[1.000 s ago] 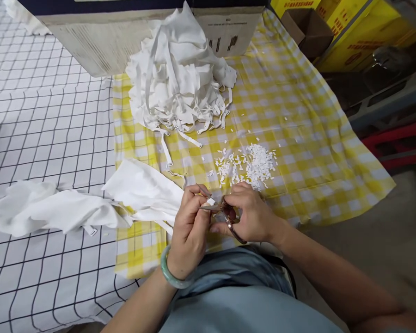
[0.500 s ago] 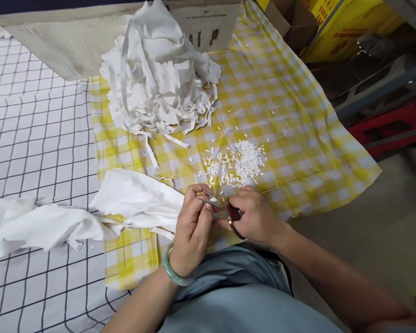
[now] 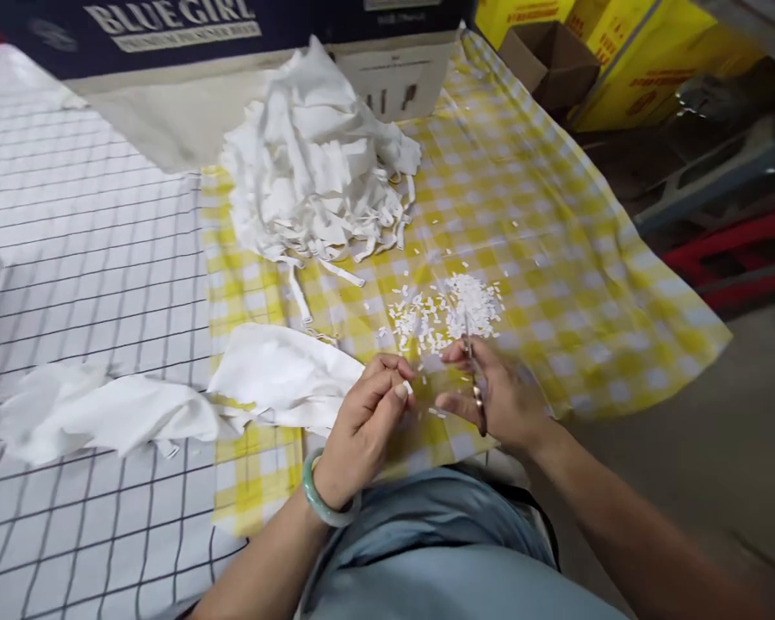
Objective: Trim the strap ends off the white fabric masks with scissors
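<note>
My left hand [image 3: 375, 412] is closed in a pinch on a white fabric piece [image 3: 281, 370], whose small white end pokes out between thumb and forefinger. From that hand the cloth trails left across the yellow checked cloth. My right hand [image 3: 500, 396] has a pair of scissors [image 3: 476, 387] hooked on it, the thumb and fingers spread apart. The scissors stand away from the fabric and their blades are blurred, pointing toward a heap of small white snippets [image 3: 474, 306]. Behind lies a pile of white strapped fabric pieces [image 3: 323, 164].
A large dark blue and white carton [image 3: 187, 69] stands behind the pile. More white fabric [image 3: 109, 409] lies on the white grid-patterned cloth [image 3: 90, 284] at left. To the right are an open cardboard box [image 3: 548, 65], yellow boxes and a red frame [image 3: 736, 241].
The scissors have moved right, away from my left hand, and turned to point forward. My right fingers have spread. The whole view has shifted slightly, showing more of the carton.
</note>
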The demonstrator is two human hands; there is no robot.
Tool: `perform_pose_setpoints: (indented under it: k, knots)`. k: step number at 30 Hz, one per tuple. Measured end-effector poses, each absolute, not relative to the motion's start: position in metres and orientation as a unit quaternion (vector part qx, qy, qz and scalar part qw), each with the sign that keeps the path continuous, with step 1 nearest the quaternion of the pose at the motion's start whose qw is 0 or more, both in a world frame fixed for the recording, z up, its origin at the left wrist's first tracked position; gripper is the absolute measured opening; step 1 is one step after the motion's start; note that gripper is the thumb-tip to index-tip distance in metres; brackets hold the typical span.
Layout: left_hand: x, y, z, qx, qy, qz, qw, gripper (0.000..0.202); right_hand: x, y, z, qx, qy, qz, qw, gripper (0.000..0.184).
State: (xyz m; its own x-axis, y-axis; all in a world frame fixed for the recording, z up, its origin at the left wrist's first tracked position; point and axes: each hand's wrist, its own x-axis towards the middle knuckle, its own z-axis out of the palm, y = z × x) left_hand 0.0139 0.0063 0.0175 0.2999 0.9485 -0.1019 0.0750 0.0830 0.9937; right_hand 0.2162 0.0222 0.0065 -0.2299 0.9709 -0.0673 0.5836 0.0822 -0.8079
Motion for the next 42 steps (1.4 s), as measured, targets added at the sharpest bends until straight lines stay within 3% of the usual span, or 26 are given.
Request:
perform_pose_setpoints:
  k: [2,8,11,15,19,21,23,26,28,29,31,32,34,36,38,42]
  knots:
    - [-0.007,-0.002,0.028,0.601,0.436,0.347,0.573,0.029,0.201,0.025,0.009,-0.517,-0.712,0.392,0.269,0.049]
    - [-0.090,-0.041,0.059,0.632,0.447,0.275,0.570,0.022,0.133,0.048,-0.001,-0.458,-0.750,0.400,0.262,0.029]
    - [-0.131,-0.065,0.072,0.617,0.468,0.330,0.540,0.026,0.105,0.069,-0.005,-0.424,-0.792,0.373,0.231,0.020]
    - [-0.164,-0.090,0.080,0.561,0.547,0.428,0.450,0.027,0.083,0.084,-0.009,-0.245,-0.888,0.358,0.151,0.025]
    - [-0.184,-0.092,0.078,0.379,0.639,0.584,0.328,0.025,0.086,0.089,-0.012,-0.278,-0.897,0.321,0.124,0.015]
    - [-0.197,-0.087,0.075,0.303,0.652,0.640,0.272,0.024,0.095,0.097,-0.005,-0.340,-0.860,0.349,0.153,0.014]
    - [-0.205,-0.079,0.070,0.303,0.679,0.639,0.198,0.025,0.104,0.109,0.011,-0.393,-0.793,0.403,0.233,0.014]
    - [-0.190,-0.068,0.061,0.387,0.749,0.537,-0.044,0.009,0.110,0.121,0.048,-0.388,-0.685,0.491,0.373,0.019]
    - [-0.157,-0.063,0.056,0.447,0.737,0.494,-0.113,0.021,0.108,0.116,0.073,-0.351,-0.647,0.536,0.415,0.023]
    - [-0.137,-0.060,0.054,0.483,0.709,0.510,-0.057,0.019,0.106,0.109,0.084,-0.335,-0.637,0.552,0.421,0.024]
    - [-0.095,-0.054,0.051,0.515,0.612,0.523,0.294,0.014,0.103,0.086,0.097,-0.303,-0.628,0.592,0.404,0.025]
    - [-0.079,-0.050,0.049,0.461,0.548,0.524,0.461,0.023,0.103,0.072,0.100,-0.285,-0.627,0.621,0.375,0.024]
    - [-0.059,-0.041,0.047,0.274,0.447,0.552,0.648,0.033,0.105,0.043,0.099,-0.232,-0.636,0.684,0.271,0.022]
    - [-0.058,-0.035,0.043,0.129,0.415,0.599,0.673,0.033,0.111,0.024,0.090,-0.186,-0.654,0.721,0.132,0.019]
    - [-0.066,-0.036,0.039,0.110,0.433,0.611,0.653,0.030,0.115,0.019,0.078,-0.185,-0.680,0.707,0.058,0.015]
    - [-0.072,-0.055,0.035,0.245,0.480,0.512,0.668,0.034,0.098,0.046,0.052,-0.295,-0.729,0.584,0.201,0.023]
